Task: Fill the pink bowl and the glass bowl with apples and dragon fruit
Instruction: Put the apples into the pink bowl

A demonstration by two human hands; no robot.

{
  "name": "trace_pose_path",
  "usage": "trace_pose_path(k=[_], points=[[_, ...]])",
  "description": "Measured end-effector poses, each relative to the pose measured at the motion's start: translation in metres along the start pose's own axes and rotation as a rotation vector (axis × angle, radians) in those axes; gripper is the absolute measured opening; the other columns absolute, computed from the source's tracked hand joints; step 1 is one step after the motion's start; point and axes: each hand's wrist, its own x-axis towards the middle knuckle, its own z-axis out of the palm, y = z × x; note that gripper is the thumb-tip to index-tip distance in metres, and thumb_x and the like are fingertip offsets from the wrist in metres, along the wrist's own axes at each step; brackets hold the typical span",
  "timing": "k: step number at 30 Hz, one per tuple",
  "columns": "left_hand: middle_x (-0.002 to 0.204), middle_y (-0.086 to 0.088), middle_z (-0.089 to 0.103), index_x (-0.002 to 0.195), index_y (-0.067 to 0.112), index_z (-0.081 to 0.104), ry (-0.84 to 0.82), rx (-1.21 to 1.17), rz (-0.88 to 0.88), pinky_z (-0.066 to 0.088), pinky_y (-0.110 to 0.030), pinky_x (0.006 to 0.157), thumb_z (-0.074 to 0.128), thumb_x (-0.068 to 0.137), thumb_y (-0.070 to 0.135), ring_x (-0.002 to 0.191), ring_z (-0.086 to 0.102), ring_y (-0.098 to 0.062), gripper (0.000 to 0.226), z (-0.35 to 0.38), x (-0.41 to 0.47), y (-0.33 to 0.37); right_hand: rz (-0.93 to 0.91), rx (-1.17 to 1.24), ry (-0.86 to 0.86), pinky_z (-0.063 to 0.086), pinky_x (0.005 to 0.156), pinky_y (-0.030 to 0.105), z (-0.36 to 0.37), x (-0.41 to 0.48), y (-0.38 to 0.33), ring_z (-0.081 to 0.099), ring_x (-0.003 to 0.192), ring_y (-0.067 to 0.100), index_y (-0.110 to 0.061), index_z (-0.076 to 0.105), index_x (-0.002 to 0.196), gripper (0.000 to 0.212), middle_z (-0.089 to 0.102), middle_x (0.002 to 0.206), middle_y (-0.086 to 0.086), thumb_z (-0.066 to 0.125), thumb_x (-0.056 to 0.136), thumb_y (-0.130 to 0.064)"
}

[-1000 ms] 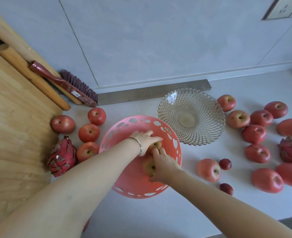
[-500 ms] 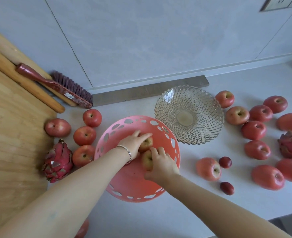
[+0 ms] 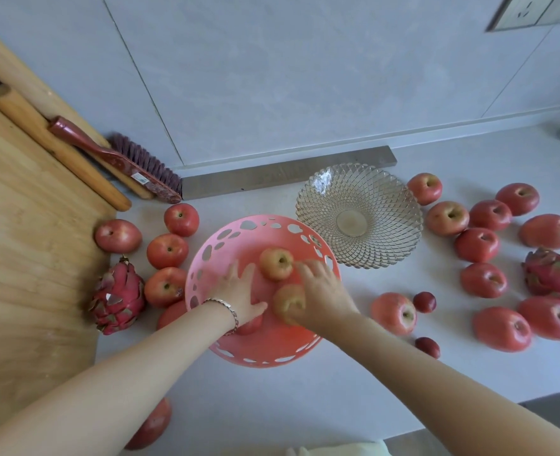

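The pink bowl (image 3: 255,222) with cut-out holes stands mid-counter and holds two yellowish-red apples, one further back (image 3: 275,263) and one nearer (image 3: 287,302). My left hand (image 3: 239,292) lies flat in the bowl with fingers spread, just left of the far apple. My right hand (image 3: 323,291) rests against the right side of the near apple, fingers stretched out past it. The glass bowl (image 3: 390,205) sits empty behind and to the right. One dragon fruit (image 3: 117,296) lies left of the pink bowl, and another dragon fruit (image 3: 551,271) lies far right.
Several red apples lie left of the pink bowl (image 3: 167,251) and several more on the right (image 3: 476,245). Two small dark plums (image 3: 424,302) sit near them. A wooden board (image 3: 25,258), rolling pin (image 3: 58,149) and brush (image 3: 124,162) fill the left side. The counter edge runs along the bottom right.
Both hands have let go of the apples they were setting in the pink bowl. The left hand slid left off the far apple, and the right hand opened beside the near one.
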Motion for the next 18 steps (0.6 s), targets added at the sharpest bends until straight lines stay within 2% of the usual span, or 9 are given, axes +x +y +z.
trace_pose_path(k=[2,3,5,7,9,10,13,16,18], points=[[0.151,-0.016,0.014,0.143,0.015,0.019,0.025,-0.056,-0.033,0.032,-0.037,0.107,0.056,0.085,0.043,0.132,0.037,-0.035,0.074,0.001,-0.006,-0.001,0.041,0.0,0.164,0.031,0.104,0.036,-0.02,-0.008,0.014,0.041,0.121,0.032,-0.01,0.047,0.129,0.063,0.049,0.126,0.013,0.039,0.072,-0.034],[0.15,-0.016,0.018,0.142,0.014,0.022,0.044,-0.052,-0.036,0.034,-0.036,0.105,0.056,0.086,0.042,0.129,0.041,-0.034,0.071,0.001,-0.008,-0.002,0.135,-0.037,0.178,0.032,0.103,0.037,-0.03,-0.012,0.026,0.039,0.121,0.032,-0.01,0.045,0.13,0.057,0.048,0.126,0.013,0.044,0.076,-0.028],[0.148,-0.014,0.02,0.14,0.016,0.025,0.056,-0.001,-0.025,0.037,-0.037,0.102,0.058,0.084,0.042,0.126,0.044,-0.033,0.07,0.002,-0.011,-0.004,0.363,-0.219,0.05,0.033,0.101,0.037,-0.041,-0.019,0.054,0.035,0.123,0.031,-0.012,0.04,0.129,0.052,0.041,0.129,0.013,0.053,0.079,-0.021],[0.146,-0.012,0.022,0.138,0.019,0.027,0.014,0.066,-0.012,0.039,-0.038,0.099,0.063,0.079,0.041,0.124,0.042,-0.034,0.072,0.005,-0.013,-0.005,0.494,-0.369,-0.177,0.035,0.1,0.036,-0.042,-0.025,0.078,0.033,0.124,0.031,-0.011,0.036,0.129,0.06,0.037,0.13,0.013,0.061,0.077,-0.029],[0.142,-0.01,0.026,0.137,0.023,0.026,-0.035,0.12,-0.022,0.042,-0.042,0.097,0.068,0.075,0.039,0.122,0.041,-0.035,0.077,0.006,-0.015,-0.005,0.484,-0.445,-0.301,0.035,0.101,0.037,-0.031,-0.028,0.094,0.033,0.125,0.031,-0.013,0.031,0.132,0.075,0.037,0.132,0.013,0.069,0.071,-0.034],[0.139,-0.009,0.028,0.137,0.025,0.025,-0.045,0.131,-0.029,0.043,-0.044,0.095,0.069,0.074,0.038,0.121,0.041,-0.035,0.078,0.007,-0.015,-0.005,0.458,-0.474,-0.309,0.034,0.102,0.037,-0.026,-0.03,0.099,0.034,0.126,0.03,-0.015,0.03,0.134,0.078,0.037,0.133,0.014,0.071,0.07,-0.033],[0.132,-0.009,0.035,0.135,0.026,0.029,-0.048,0.096,-0.048,0.044,-0.044,0.094,0.07,0.069,0.037,0.116,0.044,-0.035,0.078,0.006,-0.016,-0.006,0.412,-0.497,-0.213,0.037,0.1,0.037,-0.021,-0.031,0.104,0.042,0.122,0.029,-0.018,0.033,0.135,0.076,0.042,0.13,0.011,0.072,0.07,-0.03],[0.128,-0.006,0.044,0.128,0.023,0.037,0.054,0.002,-0.053,0.038,-0.043,0.1,0.071,0.065,0.036,0.115,0.047,-0.033,0.073,0.002,-0.013,-0.007,0.431,-0.363,-0.184,0.044,0.088,0.036,-0.029,-0.033,0.103,0.05,0.111,0.033,-0.017,0.036,0.131,0.08,0.041,0.123,0.01,0.076,0.063,-0.03],[0.124,-0.005,0.049,0.12,0.018,0.045,0.185,-0.063,-0.03,0.036,-0.04,0.099,0.069,0.069,0.031,0.121,0.042,-0.033,0.058,-0.006,-0.007,-0.008,0.408,-0.23,-0.114,0.043,0.079,0.033,-0.038,-0.033,0.094,0.053,0.106,0.035,-0.017,0.034,0.132,0.082,0.038,0.121,0.011,0.075,0.062,-0.025]])
